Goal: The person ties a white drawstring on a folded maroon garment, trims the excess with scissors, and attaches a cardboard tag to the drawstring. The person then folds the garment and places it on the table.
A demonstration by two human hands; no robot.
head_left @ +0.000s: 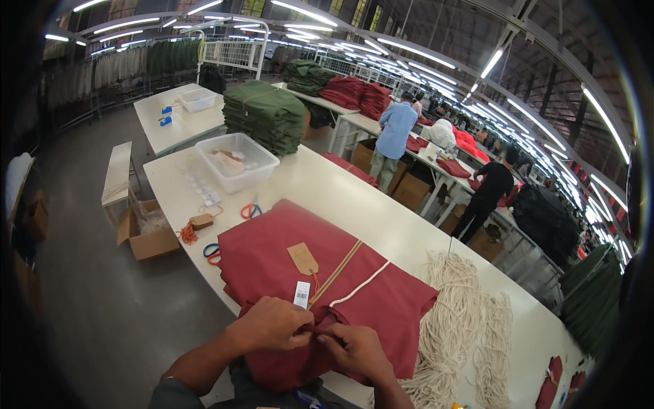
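A stack of folded dark red fabric [272, 238] lies in front of me on the white table. My left hand [276, 324] and my right hand [357, 349] are both closed on a gathered edge of the top piece, close together at its near side. A brown card tag [302, 259] on an orange string and a white label [302, 294] rest on the fabric just beyond my left hand. A tan strip [337, 273] and a white cord [361, 283] run across the fabric away from my hands.
To the right lies a bundle of cream cords [446, 320]. Scissors [251, 210], brown tags [201, 221] and a clear plastic bin [238, 178] sit beyond the stack, near folded green fabric [262, 112]. A cardboard box [151, 238] stands left; people work at far tables.
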